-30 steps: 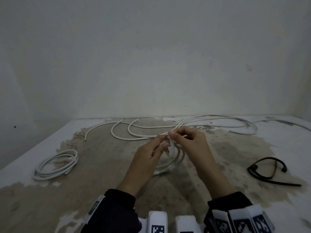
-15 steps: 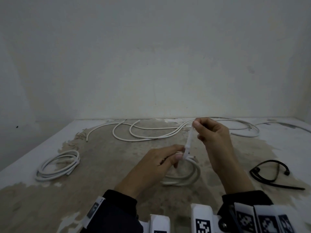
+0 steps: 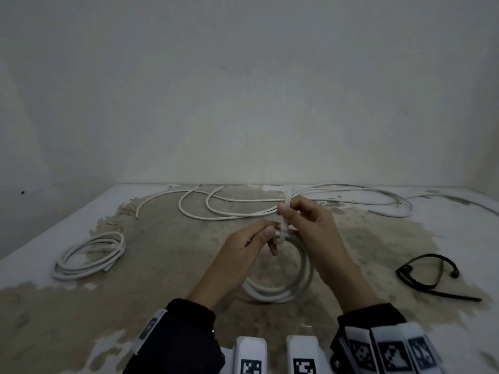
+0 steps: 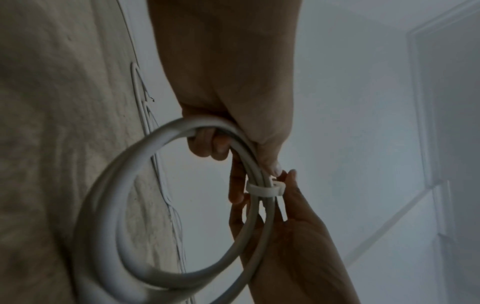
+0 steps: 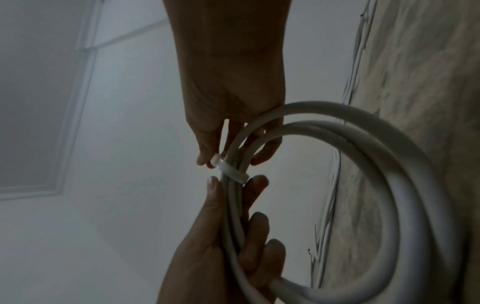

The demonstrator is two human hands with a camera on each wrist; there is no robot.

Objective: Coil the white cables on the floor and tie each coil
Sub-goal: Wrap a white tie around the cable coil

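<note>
A white cable coil [image 3: 283, 284] hangs between my hands above the floor. My left hand [image 3: 270, 234] grips its top strands, fingers curled round them [image 4: 207, 144]. A white zip tie [image 3: 280, 236] is looped round the bundle [image 5: 233, 171], and its tail [image 3: 287, 199] stands up. My right hand [image 3: 283, 211] pinches that tail just above the loop, and in the right wrist view its fingertips [image 5: 205, 160] sit at the tie's head. A tied white coil [image 3: 89, 256] lies on the floor to the left. Loose white cables [image 3: 237, 215] sprawl along the back.
A black cord [image 3: 432, 276] lies on the floor to the right. A plain wall [image 3: 243, 103] rises just behind the loose cables. The floor [image 3: 162, 252] is stained brown in the middle and pale at its edges.
My right hand rose, drawing the tie's tail up, then slid back down close to the loop. The loop sits tighter round the coil, which my left hand keeps gripping.
</note>
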